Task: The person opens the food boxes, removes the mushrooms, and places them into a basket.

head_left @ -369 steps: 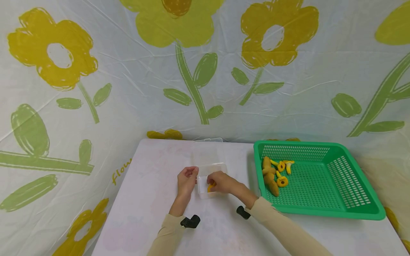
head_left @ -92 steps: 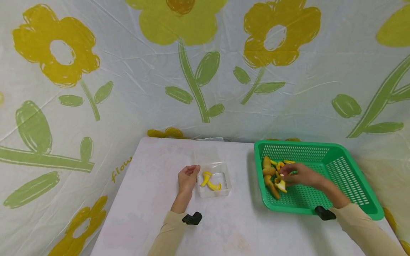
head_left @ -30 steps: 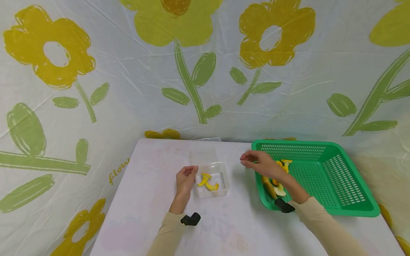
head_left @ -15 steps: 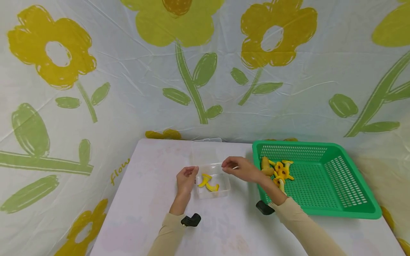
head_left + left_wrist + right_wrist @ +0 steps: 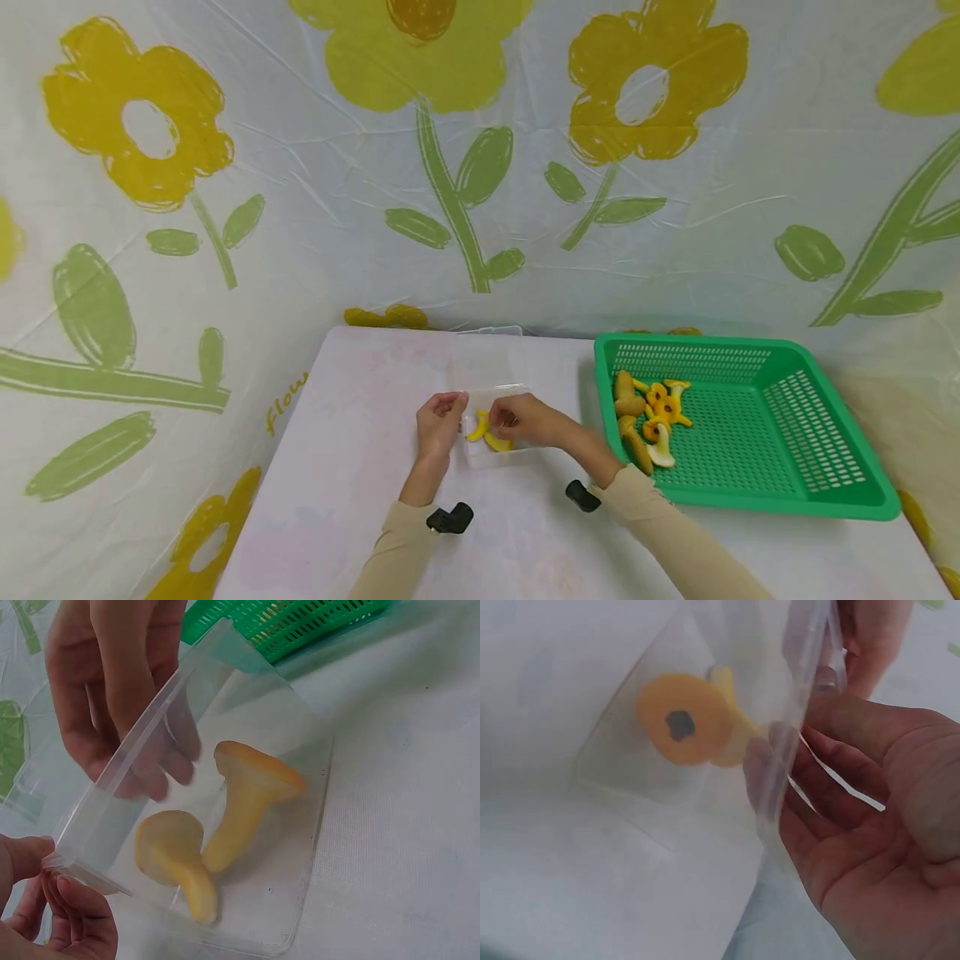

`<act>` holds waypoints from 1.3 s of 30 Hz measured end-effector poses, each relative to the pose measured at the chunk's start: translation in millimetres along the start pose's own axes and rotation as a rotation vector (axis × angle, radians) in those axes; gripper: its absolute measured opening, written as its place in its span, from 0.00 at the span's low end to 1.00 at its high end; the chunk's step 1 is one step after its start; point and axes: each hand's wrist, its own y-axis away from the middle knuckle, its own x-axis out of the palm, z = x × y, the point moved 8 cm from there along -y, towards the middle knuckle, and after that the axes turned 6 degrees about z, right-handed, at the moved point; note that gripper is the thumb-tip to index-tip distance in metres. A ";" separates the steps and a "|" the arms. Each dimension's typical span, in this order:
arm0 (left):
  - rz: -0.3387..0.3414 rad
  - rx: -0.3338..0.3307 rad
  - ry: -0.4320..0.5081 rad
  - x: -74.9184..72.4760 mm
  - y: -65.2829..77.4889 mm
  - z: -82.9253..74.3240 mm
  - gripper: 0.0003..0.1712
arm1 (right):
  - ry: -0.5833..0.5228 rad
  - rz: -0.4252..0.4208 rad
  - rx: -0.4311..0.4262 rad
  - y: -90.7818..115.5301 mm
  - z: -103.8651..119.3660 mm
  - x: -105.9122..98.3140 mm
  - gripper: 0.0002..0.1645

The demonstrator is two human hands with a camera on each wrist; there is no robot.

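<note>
My left hand pinches the left rim of a small clear plastic box, with the thumb on top in the left wrist view. Two yellow trumpet-shaped mushrooms lie in the box: one mushroom has an orange-edged cap, the other mushroom is paler. From the right my right hand reaches over the rim, its loosely curled fingers just above the box floor. Nothing shows between those fingers; whether they touch a mushroom I cannot tell. In the right wrist view a mushroom cap shows a dark centre hole.
A green perforated basket stands at the right. Along its left side lie brown mushrooms and several yellow mushrooms, with a pale one in front. The box's clear lid lies folded back toward the flowered cloth wall.
Around 3 seconds ago my right hand was in the basket at a pale mushroom; it has since left it there and moved left into the box. My left hand stays at the rim.
</note>
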 end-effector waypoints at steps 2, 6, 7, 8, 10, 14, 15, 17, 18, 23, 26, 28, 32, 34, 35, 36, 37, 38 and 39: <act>0.000 -0.006 0.003 0.5 0.2 0.4 0.13 | 0.019 0.020 -0.006 -3.2 1.5 5.9 0.03; -0.002 0.006 0.013 0.7 -0.1 0.6 0.14 | 0.079 0.031 0.000 -8.3 4.8 14.6 0.04; 0.000 0.008 0.017 0.8 -0.1 0.7 0.14 | 0.094 0.029 0.019 -9.3 4.5 16.2 0.04; 0.003 0.010 0.021 1.1 0.0 0.6 0.14 | 0.104 0.029 0.043 -10.2 4.0 17.7 0.04; 0.007 0.005 0.021 1.5 0.1 1.0 0.13 | 0.125 0.025 0.107 -11.4 1.8 20.3 0.06; 0.009 -0.002 0.015 2.0 1.1 1.2 0.13 | 0.136 0.006 0.201 -12.4 -2.4 21.9 0.09; 0.007 0.001 0.015 1.9 1.1 1.0 0.13 | 0.138 0.005 0.207 -12.6 -2.5 21.5 0.09; 0.004 0.009 0.021 1.9 1.1 0.4 0.13 | 0.133 0.003 0.196 -13.1 -1.9 19.9 0.10; 0.004 0.013 0.026 1.9 0.9 0.2 0.13 | 0.134 0.005 0.185 -13.0 -1.1 18.6 0.11; 0.003 0.030 0.046 1.4 -1.2 -0.6 0.11 | 0.122 0.002 0.113 -10.4 4.1 9.0 0.18; -0.002 0.020 0.031 0.4 -2.1 0.7 0.12 | 0.105 0.000 0.091 -7.7 5.5 2.6 0.20; -0.001 -0.003 0.009 0.5 -1.4 1.8 0.12 | 0.082 0.000 0.091 -5.4 3.9 -1.6 0.20; 0.005 -0.025 -0.025 1.5 -0.6 2.4 0.14 | 0.017 -0.030 0.060 2.6 1.8 -14.1 0.19; 0.001 -0.027 -0.027 1.3 -1.4 3.1 0.15 | -0.019 -0.056 0.037 7.8 2.4 -21.2 0.19; -0.002 -0.022 -0.026 1.0 -1.7 3.3 0.15 | -0.029 -0.072 0.025 10.6 2.5 -24.6 0.19; -0.004 -0.020 -0.027 0.8 -1.8 3.5 0.15 | -0.039 -0.087 0.018 12.8 1.9 -27.5 0.19; -0.006 -0.019 -0.026 0.5 -2.0 3.6 0.15 | -0.049 -0.101 0.017 15.3 1.6 -30.1 0.19; -0.007 -0.022 -0.028 0.3 -1.9 4.2 0.15 | -0.059 -0.112 0.018 17.6 0.6 -32.5 0.19; -0.006 -0.019 -0.027 0.3 -2.0 4.3 0.15 | -0.070 -0.123 0.018 20.2 -0.5 -35.1 0.19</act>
